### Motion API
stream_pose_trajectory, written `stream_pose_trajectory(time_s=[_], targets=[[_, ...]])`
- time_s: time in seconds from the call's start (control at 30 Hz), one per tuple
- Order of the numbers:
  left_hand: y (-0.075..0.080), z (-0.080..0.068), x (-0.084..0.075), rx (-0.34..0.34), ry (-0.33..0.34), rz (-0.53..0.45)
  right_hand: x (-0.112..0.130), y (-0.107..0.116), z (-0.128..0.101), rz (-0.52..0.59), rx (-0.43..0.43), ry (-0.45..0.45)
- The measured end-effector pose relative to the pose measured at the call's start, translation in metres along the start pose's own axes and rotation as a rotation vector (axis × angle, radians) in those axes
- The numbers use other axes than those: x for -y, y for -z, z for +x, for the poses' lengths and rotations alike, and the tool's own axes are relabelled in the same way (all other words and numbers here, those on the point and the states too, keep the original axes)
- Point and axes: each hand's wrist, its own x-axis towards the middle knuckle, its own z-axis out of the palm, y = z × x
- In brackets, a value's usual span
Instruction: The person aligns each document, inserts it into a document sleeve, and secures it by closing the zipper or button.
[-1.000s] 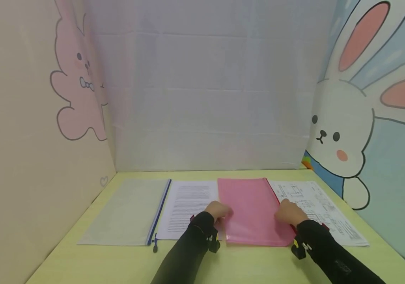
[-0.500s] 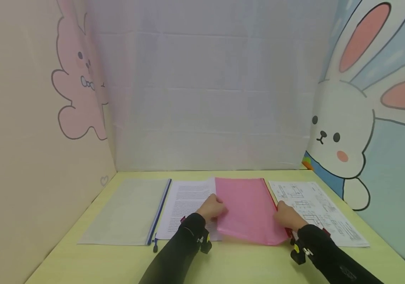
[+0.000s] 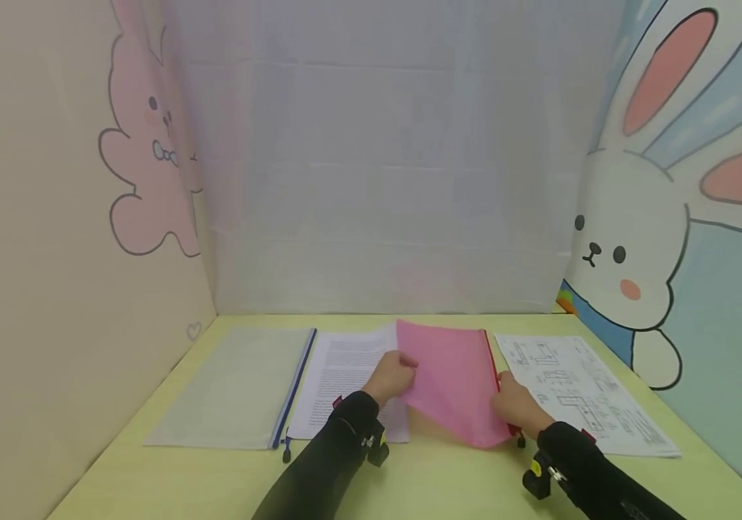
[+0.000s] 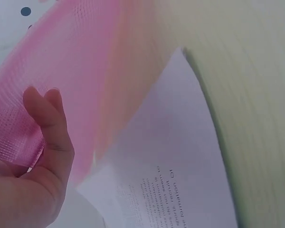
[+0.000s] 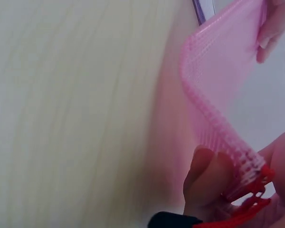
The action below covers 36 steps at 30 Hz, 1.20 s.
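A pink mesh zipper pouch (image 3: 451,375) is lifted at its near side between both hands, its lower edge slanting over the table. My left hand (image 3: 394,377) pinches its left edge; in the left wrist view the fingers (image 4: 54,118) curl up against the pink mesh. My right hand (image 3: 519,404) grips the edge with the red zipper (image 3: 490,354). In the right wrist view the fingers (image 5: 211,178) and thumb pinch the pouch's corner, where a red cord hangs. Beneath my left arm lie printed text sheets (image 3: 344,368).
A whitish zipper pouch (image 3: 227,390) with a blue zipper (image 3: 294,390) lies at the left. Sheets with line drawings (image 3: 579,390) lie at the right. The pale yellow table (image 3: 455,484) is bounded by a white curtain behind and rabbit-painted walls at both sides.
The pink pouch has risen off the table and shifted left, its near edge now slanting. Both hands have moved slightly left with it, uncovering more of the drawing sheets.
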Motion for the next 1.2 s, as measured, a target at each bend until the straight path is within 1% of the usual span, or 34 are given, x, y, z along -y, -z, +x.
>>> stream_pose_trajectory(time_s=[0.13,0.2,0.33,0.43,0.57,0.63,0.77,0.83,0.9,0.97,1.03,1.13,1.2], targets=[[0.004,0.001,-0.006,-0.013,-0.048,0.034,0.003,-0.005,-0.004,0.039,-0.003,0.005],[0.007,0.0,-0.007,-0.013,-0.056,0.054,0.004,-0.007,-0.005,0.046,0.002,0.005],[0.016,-0.003,-0.006,-0.033,-0.056,0.104,0.009,-0.011,-0.007,0.052,0.011,-0.01],[0.025,-0.007,-0.001,-0.062,-0.043,0.141,0.012,-0.016,-0.008,0.09,0.016,-0.028],[0.039,-0.012,0.008,-0.107,0.008,0.152,0.014,-0.022,-0.008,0.205,0.026,-0.07],[0.046,-0.013,0.013,-0.123,0.042,0.134,0.016,-0.024,-0.009,0.294,0.042,-0.084],[0.056,-0.014,0.023,-0.155,0.113,0.094,0.023,-0.025,-0.011,0.429,0.087,-0.105],[0.06,-0.015,0.027,-0.175,0.144,0.092,0.029,-0.026,-0.014,0.464,0.111,-0.102],[0.064,-0.017,0.03,-0.184,0.177,0.091,0.033,-0.027,-0.017,0.497,0.16,-0.097],[0.067,-0.021,0.032,-0.189,0.207,0.095,0.038,-0.029,-0.02,0.518,0.21,-0.103],[0.07,-0.024,0.034,-0.191,0.229,0.09,0.041,-0.03,-0.023,0.507,0.246,-0.125],[0.074,-0.029,0.037,-0.194,0.248,0.085,0.043,-0.031,-0.027,0.446,0.268,-0.161],[0.077,-0.03,0.039,-0.197,0.252,0.098,0.044,-0.032,-0.03,0.397,0.269,-0.158]])
